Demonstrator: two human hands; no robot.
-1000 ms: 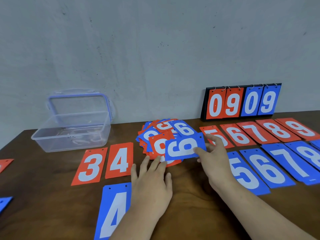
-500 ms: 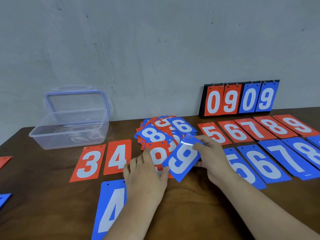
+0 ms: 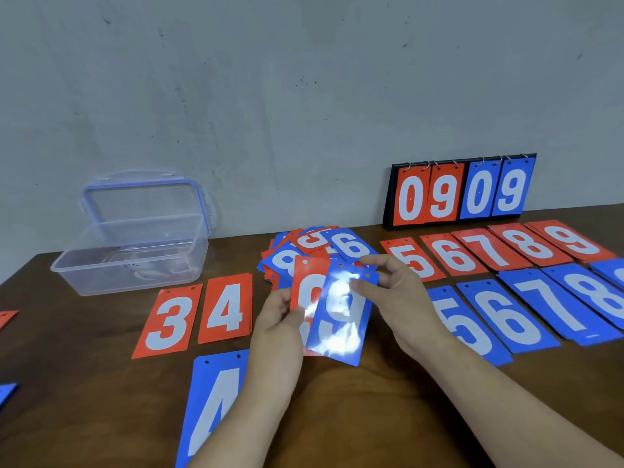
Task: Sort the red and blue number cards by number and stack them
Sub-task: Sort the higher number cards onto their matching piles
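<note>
The right hand (image 3: 401, 298) reaches in from the near right edge of the desk (image 3: 84, 383), forearm slanting inward. Its thumb lies on the face of a blue card (image 3: 337, 332) and its forefinger is hooked over the card's top edge, pinching it. The left hand (image 3: 278, 319) comes up from the near edge, its wrist almost straight. Its fingers are curled behind a red card (image 3: 309, 282) and its thumb is pressed on the front, low down where the two cards meet.

Both cards are lifted off the wood over the middle of the desk and stand nearly upright. The blue one overlaps the right half of the red one. Each shows a 9, and glare whitens much of the blue face.

Just behind them, toward the far edge, lies a loose pile (image 3: 304, 251) of mixed cards. Red 3 (image 3: 169, 320) and red 4 (image 3: 225, 312) lie flat to the left, with blue 4 (image 3: 216, 407) at the near edge. Rows of red and blue cards run toward the right edge. A clear box (image 3: 131, 255) sits at the far left, and a scoreboard (image 3: 459, 190) stands against the wall.
</note>
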